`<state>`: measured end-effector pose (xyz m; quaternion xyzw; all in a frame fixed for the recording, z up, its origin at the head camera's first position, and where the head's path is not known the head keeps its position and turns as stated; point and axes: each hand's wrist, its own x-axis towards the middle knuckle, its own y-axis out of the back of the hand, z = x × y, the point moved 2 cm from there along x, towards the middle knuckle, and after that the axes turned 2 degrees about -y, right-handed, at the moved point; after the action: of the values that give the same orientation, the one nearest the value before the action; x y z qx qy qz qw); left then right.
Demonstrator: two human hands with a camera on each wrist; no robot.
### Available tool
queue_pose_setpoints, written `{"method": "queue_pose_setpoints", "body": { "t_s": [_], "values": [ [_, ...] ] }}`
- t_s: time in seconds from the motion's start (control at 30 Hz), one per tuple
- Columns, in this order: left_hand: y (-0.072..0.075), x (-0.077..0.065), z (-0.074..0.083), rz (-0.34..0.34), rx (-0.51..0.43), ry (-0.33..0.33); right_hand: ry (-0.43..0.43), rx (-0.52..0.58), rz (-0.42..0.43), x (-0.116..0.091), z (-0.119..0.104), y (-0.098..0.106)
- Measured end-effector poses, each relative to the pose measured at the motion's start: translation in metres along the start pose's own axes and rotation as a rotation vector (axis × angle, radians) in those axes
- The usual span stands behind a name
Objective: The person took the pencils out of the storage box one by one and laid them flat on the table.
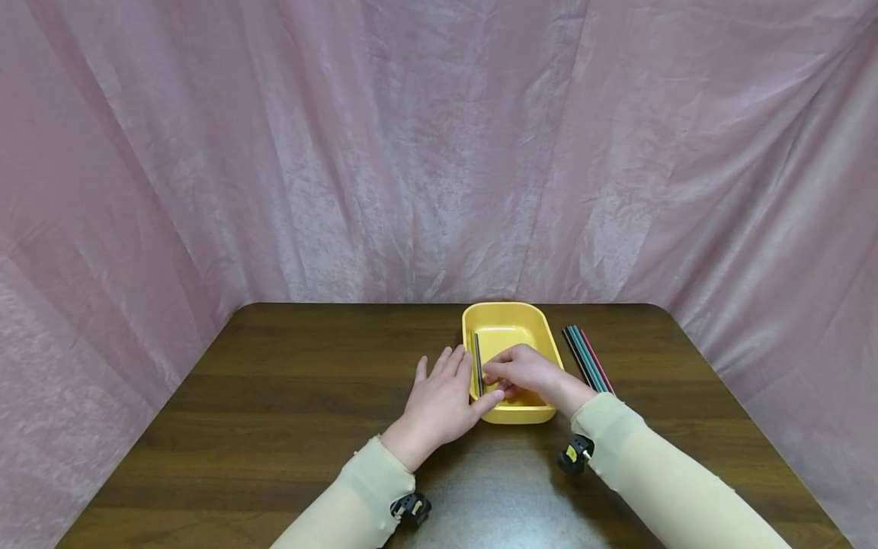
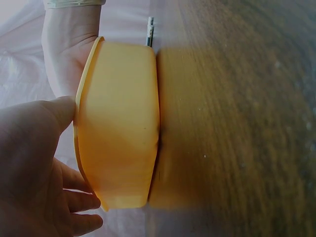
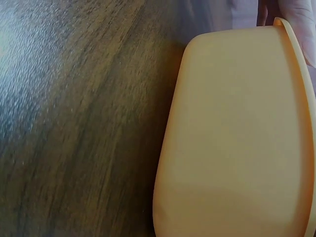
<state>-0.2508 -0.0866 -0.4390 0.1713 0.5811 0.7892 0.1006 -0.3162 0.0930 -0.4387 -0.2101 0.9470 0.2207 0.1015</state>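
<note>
A yellow plastic tray [image 1: 513,415] with raised walls stands on the brown table. Along its left inner wall lies a thin dark stick [image 1: 478,358], pencil-like in shape. My left hand [image 1: 442,400] rests at the tray's left near corner, fingers extended; the left wrist view shows its thumb [image 2: 61,111] at the rim. Bent over the inside of the tray is my right hand [image 1: 524,371], its fingertips low and beside the dark stick. I cannot tell whether those fingers pinch anything. The right wrist view shows mostly the tray's outer wall [image 3: 237,128], with that hand out of sight.
To the right of the tray, several thin pencil-like sticks [image 1: 586,357] in black, teal and red lie side by side, partly behind the right forearm. A pink curtain [image 1: 439,152] hangs behind the table [image 1: 309,366]. Each sleeve cuff carries a small black camera.
</note>
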Motion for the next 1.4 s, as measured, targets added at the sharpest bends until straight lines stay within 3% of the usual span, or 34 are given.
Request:
{"method": "queue_pose_setpoints", "body": {
  "t_s": [0.7,1.0,1.4],
  "values": [
    [-0.0020,0.0000,-0.0009,0.014,0.026,-0.012,-0.017,0.110,-0.023,0.0054,0.0044,-0.0034],
    [-0.0020,-0.0001,0.0000,0.006,0.023,-0.010,-0.025,0.095,-0.026,0.0066,0.0060,-0.0037],
    [-0.0008,-0.0014,-0.0002,0.000,0.019,-0.003,-0.024,-0.021,-0.050,0.0051,0.0028,-0.0057]
  ]
}}
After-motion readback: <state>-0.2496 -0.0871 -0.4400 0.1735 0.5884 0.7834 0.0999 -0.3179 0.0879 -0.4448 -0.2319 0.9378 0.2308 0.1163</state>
